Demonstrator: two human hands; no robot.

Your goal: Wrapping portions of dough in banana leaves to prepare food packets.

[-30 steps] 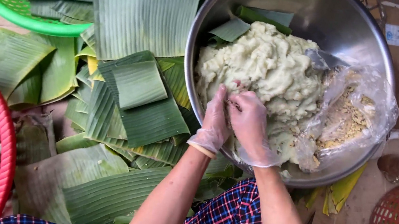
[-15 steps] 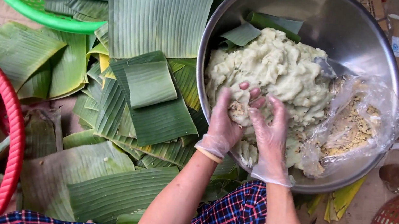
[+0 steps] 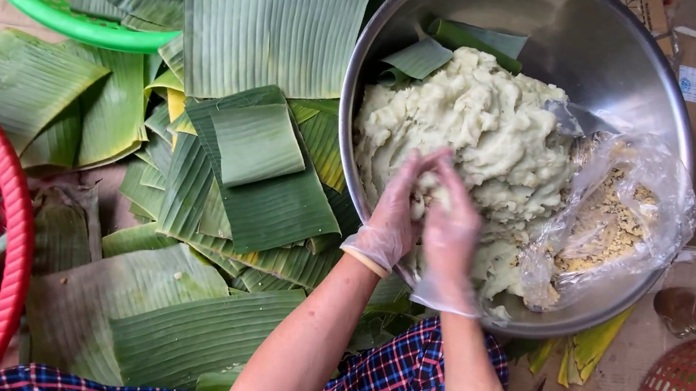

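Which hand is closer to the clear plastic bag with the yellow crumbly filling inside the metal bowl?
The right hand. It rests on the pale dough just left of the plastic bag; the left hand is beside it, farther from the bag, near the bowl rim.

gloved left hand [image 3: 392,220], right hand [image 3: 451,237] together

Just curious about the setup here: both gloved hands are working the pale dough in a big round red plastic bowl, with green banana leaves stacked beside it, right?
Not quite: the bowl is shiny round metal, not red plastic, as the head view shows. Both gloved hands, left hand and right hand, are in the pale dough, with green banana leaves stacked beside it.
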